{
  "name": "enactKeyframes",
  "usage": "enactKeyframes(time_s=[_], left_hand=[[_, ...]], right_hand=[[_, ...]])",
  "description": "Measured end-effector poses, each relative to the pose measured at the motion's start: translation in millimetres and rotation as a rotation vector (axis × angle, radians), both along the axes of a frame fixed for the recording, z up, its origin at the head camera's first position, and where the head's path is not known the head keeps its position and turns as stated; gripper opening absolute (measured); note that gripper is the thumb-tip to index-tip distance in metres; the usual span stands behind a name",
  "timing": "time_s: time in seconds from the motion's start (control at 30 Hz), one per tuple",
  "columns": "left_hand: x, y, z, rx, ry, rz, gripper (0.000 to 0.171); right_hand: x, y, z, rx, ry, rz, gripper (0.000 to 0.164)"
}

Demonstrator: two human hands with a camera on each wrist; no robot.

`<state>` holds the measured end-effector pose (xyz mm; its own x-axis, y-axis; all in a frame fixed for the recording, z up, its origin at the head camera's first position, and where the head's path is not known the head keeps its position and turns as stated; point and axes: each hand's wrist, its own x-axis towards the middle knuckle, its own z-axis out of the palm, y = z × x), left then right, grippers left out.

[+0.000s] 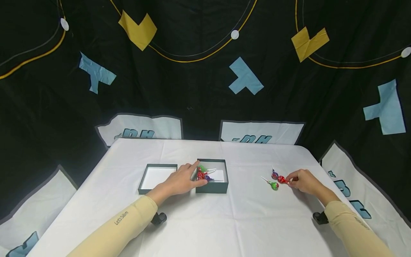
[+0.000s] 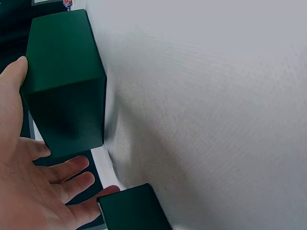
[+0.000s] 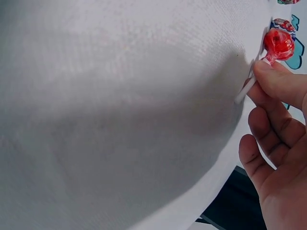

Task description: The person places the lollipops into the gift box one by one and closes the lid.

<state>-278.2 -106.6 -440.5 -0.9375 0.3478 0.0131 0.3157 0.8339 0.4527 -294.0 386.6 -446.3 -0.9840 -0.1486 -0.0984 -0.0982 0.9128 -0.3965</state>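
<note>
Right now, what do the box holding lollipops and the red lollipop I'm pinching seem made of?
The box: probably rigid cardboard, smooth dark green, judging by crisp edges and flat walls. The red lollipop: shiny wrapper, likely plastic film, given its highlights and gathered neck; its smooth white stick could be paper or plastic.

Your left forearm [image 1: 118, 225] is slanting inward, and your left hand [image 1: 181, 182] is holding its thumb [image 2: 13, 74] well apart from its relaxed fingers [image 2: 80, 181]. Your right forearm [image 1: 354, 228] is angling inward too, while your right hand [image 1: 304, 182] is pinching with thumb [image 3: 278, 80] and forefinger [image 3: 269, 104], its other fingers [image 3: 260, 123] curling loosely.
</note>
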Motion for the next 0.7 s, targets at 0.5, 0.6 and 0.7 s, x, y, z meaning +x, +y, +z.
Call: enactKeyframes(time_s=[0.5,0.6,0.7], left_hand=[[2.7,0.0,2.3,-0.004,-0.002,0.000,0.099],[2.7,-0.2,2.5,-0.004,0.000,-0.002,0.099],[2.7,-0.3,3.4,-0.001,0.000,0.001,0.099]], right_hand=[[3.5,-1.5,0.2,-0.052,0.004,-0.014,0.017],[3.9,-2.0,3.0,-0.043,0.024,-0.007,0.017],[3.4,-2.0,5.1,-0.042,0.048,0.006,0.016]])
